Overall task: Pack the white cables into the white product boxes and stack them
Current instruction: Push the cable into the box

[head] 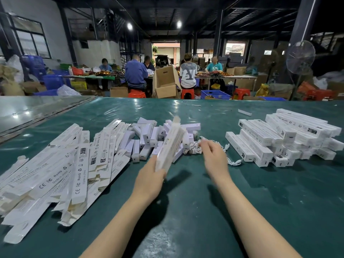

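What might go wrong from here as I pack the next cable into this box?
The white cables under your right hand lie tangled, so pulling one may drag others along. The box in your left hand is gripped only at its lower end and tilts; it might slip or buckle as you feed a cable in. The packed stack on the right looks uneven, so another box could slide off.

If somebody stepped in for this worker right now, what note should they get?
Left hand grips a long white product box, tilted upward.
Right hand pinches a white cable from the tangle on the green table.
Done: closed boxes stacked at right.
Left: flat boxes piled at left and loose cables to pack.
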